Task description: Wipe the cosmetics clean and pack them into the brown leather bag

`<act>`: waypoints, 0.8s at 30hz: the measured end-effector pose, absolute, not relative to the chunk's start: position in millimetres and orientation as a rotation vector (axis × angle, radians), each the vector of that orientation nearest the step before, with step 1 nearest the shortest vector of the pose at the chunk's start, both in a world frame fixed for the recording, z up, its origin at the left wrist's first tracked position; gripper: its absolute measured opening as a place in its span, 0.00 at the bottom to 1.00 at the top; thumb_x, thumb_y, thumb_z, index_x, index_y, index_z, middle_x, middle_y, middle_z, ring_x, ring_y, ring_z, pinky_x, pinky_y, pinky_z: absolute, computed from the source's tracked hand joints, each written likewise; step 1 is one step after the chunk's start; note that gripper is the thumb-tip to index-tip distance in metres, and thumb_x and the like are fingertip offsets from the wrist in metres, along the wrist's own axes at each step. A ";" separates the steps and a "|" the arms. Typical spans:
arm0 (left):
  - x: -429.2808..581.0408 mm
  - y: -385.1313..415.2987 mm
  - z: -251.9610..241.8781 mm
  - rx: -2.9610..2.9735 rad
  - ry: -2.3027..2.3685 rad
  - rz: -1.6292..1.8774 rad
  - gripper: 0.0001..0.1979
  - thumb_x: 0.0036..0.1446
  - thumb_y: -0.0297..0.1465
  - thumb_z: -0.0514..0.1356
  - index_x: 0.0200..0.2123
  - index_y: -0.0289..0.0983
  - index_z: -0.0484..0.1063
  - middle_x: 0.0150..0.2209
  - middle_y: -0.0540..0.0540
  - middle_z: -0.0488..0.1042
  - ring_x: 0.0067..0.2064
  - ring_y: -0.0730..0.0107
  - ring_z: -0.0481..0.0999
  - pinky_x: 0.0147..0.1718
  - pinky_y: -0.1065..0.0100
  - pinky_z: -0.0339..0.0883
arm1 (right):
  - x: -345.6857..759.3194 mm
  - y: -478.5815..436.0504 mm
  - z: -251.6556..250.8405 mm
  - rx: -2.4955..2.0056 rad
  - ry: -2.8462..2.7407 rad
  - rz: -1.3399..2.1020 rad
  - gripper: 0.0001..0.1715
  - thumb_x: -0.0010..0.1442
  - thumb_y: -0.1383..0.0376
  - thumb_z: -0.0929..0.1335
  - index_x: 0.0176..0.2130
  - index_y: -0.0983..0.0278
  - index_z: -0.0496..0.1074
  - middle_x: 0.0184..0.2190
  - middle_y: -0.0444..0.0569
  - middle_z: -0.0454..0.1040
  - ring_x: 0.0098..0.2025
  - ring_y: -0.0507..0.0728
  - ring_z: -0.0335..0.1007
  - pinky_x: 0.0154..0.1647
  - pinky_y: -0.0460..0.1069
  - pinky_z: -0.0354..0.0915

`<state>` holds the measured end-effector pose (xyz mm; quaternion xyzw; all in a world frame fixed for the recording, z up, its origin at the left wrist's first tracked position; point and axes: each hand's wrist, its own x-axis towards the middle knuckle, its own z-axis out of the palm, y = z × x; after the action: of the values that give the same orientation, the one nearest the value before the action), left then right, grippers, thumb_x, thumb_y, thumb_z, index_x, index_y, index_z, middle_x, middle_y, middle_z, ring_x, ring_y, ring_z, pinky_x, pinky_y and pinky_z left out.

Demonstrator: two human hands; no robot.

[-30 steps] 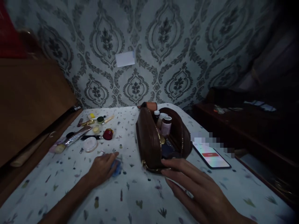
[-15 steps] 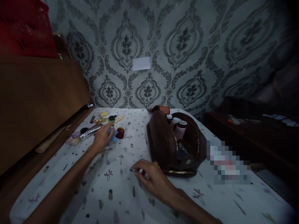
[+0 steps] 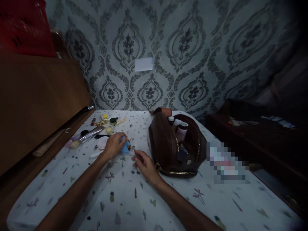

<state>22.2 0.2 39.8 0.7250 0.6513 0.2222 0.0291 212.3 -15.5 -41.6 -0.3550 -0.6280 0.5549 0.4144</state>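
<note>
My left hand (image 3: pixel 115 146) is closed around a light blue, soft-looking piece (image 3: pixel 125 147), perhaps a cloth or wipe. A round amber-red item (image 3: pixel 129 144), partly hidden, shows just behind it. Close by on the right, my right hand (image 3: pixel 144 165) has its fingertips drawn together, and what they pinch is too small to make out. A round pale compact (image 3: pixel 103 143) and a white stick (image 3: pixel 95 155) lie beside my left wrist. Right of both hands stands a brown leather cosmetic bag (image 3: pixel 163 146), unzipped, with several bottles (image 3: pixel 182 131) inside.
A silver-handled makeup brush (image 3: pixel 89 134), a small cream-coloured pot (image 3: pixel 109 130), a dark green pot (image 3: pixel 113 121) and a gold tube (image 3: pixel 101 123) lie at the back left. An orange-brown item (image 3: pixel 166 111) rests behind the bag. Wooden furniture (image 3: pixel 43 106) borders the left side.
My left hand has moved right and nearer with the blue piece, uncovering the pale compact and cream pot. My right hand has moved forward and left, close to it. The view has shifted slightly.
</note>
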 end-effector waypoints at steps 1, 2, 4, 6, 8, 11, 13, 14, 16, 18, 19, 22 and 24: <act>22.0 -2.7 36.5 2.222 1.986 0.712 0.18 0.67 0.39 0.48 0.42 0.39 0.75 0.41 0.43 0.78 0.46 0.60 0.76 0.46 0.63 0.66 | 212.5 -15.2 -42.4 -0.878 -1.595 1.387 0.22 0.59 0.60 0.66 0.53 0.63 0.68 0.44 0.52 0.70 0.40 0.55 0.74 0.38 0.51 0.75; 21.7 -4.9 32.7 2.207 1.952 0.741 0.18 0.67 0.39 0.48 0.44 0.39 0.75 0.43 0.43 0.78 0.47 0.60 0.76 0.47 0.63 0.66 | 212.6 -15.2 -42.7 -0.869 -1.607 1.383 0.22 0.60 0.60 0.65 0.53 0.63 0.68 0.45 0.52 0.69 0.41 0.55 0.74 0.38 0.51 0.75; 21.0 -7.8 25.1 2.187 1.866 0.783 0.17 0.66 0.42 0.50 0.47 0.40 0.73 0.45 0.44 0.77 0.48 0.60 0.75 0.48 0.63 0.66 | 212.4 -15.6 -41.9 -0.858 -1.625 1.373 0.22 0.60 0.63 0.64 0.54 0.63 0.68 0.46 0.52 0.68 0.44 0.56 0.73 0.39 0.50 0.75; 20.6 -9.6 19.9 2.183 1.826 0.795 0.17 0.63 0.43 0.54 0.48 0.40 0.72 0.45 0.45 0.77 0.47 0.60 0.75 0.48 0.62 0.66 | 211.8 -16.6 -38.6 -0.851 -1.661 1.339 0.22 0.60 0.66 0.64 0.54 0.63 0.68 0.47 0.52 0.67 0.46 0.56 0.73 0.40 0.51 0.75; 21.4 -11.6 18.3 2.178 1.848 0.814 0.16 0.61 0.43 0.57 0.45 0.40 0.73 0.44 0.45 0.76 0.46 0.59 0.75 0.48 0.62 0.66 | 210.9 -17.7 -32.5 -0.855 -1.730 1.269 0.24 0.58 0.69 0.64 0.55 0.63 0.67 0.48 0.52 0.67 0.48 0.57 0.72 0.44 0.52 0.74; 26.8 -16.9 19.9 2.130 1.832 0.863 0.12 0.59 0.41 0.57 0.39 0.39 0.73 0.38 0.46 0.76 0.42 0.61 0.75 0.44 0.64 0.66 | 208.9 -19.0 -21.2 -0.902 -1.840 1.144 0.28 0.55 0.73 0.66 0.56 0.63 0.66 0.51 0.54 0.67 0.52 0.58 0.70 0.52 0.54 0.69; 33.6 -22.4 21.0 2.063 1.783 0.900 0.12 0.59 0.41 0.56 0.37 0.39 0.72 0.33 0.48 0.75 0.36 0.64 0.74 0.38 0.66 0.65 | 207.4 -20.0 -15.5 -0.938 -1.899 1.082 0.31 0.53 0.72 0.69 0.57 0.64 0.64 0.52 0.55 0.67 0.54 0.60 0.67 0.55 0.56 0.66; 37.6 -25.5 21.2 2.036 1.757 0.914 0.12 0.60 0.41 0.56 0.36 0.39 0.71 0.31 0.50 0.75 0.34 0.66 0.73 0.35 0.67 0.64 | 206.8 -20.7 -13.9 -0.953 -1.930 1.056 0.32 0.52 0.71 0.70 0.57 0.65 0.64 0.52 0.55 0.68 0.55 0.61 0.66 0.56 0.57 0.64; 45.5 -31.0 21.4 2.041 1.725 0.913 0.12 0.60 0.41 0.55 0.34 0.38 0.70 0.28 0.51 0.73 0.32 0.67 0.71 0.33 0.68 0.63 | 206.1 -22.2 -12.9 -0.982 -1.985 1.000 0.32 0.51 0.71 0.71 0.55 0.65 0.65 0.50 0.54 0.69 0.53 0.61 0.65 0.56 0.58 0.63; 51.0 -34.6 21.7 2.113 1.714 0.887 0.13 0.60 0.41 0.54 0.30 0.39 0.68 0.28 0.51 0.72 0.32 0.67 0.71 0.33 0.68 0.61 | 206.2 -23.8 -13.6 -1.007 -2.039 0.946 0.26 0.51 0.72 0.71 0.50 0.66 0.67 0.45 0.52 0.71 0.49 0.61 0.66 0.53 0.57 0.63; 52.3 -35.5 22.0 2.151 1.714 0.873 0.14 0.61 0.41 0.54 0.29 0.39 0.67 0.28 0.50 0.71 0.32 0.67 0.70 0.33 0.68 0.61 | 206.6 -24.4 -14.1 -1.018 -2.060 0.923 0.22 0.51 0.71 0.71 0.47 0.66 0.68 0.43 0.51 0.71 0.47 0.60 0.66 0.50 0.56 0.64; 50.7 -35.4 22.4 2.190 1.713 0.853 0.16 0.63 0.42 0.52 0.27 0.39 0.65 0.26 0.51 0.68 0.31 0.67 0.68 0.32 0.68 0.58 | 209.1 -24.9 -15.5 -0.988 -2.110 0.910 0.18 0.52 0.67 0.73 0.43 0.66 0.68 0.40 0.51 0.71 0.44 0.59 0.66 0.47 0.54 0.64; 46.8 -33.9 20.9 2.143 1.694 0.869 0.17 0.63 0.42 0.52 0.26 0.39 0.64 0.23 0.52 0.66 0.29 0.68 0.67 0.31 0.68 0.56 | 211.0 -24.1 -17.7 -0.913 -2.140 0.932 0.23 0.52 0.65 0.74 0.46 0.66 0.68 0.43 0.52 0.72 0.46 0.60 0.67 0.49 0.54 0.64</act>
<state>46.8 -33.9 20.9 0.7404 0.5855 0.3003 0.1371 211.0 -24.1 -17.7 -0.3460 -0.8112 0.3532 0.3121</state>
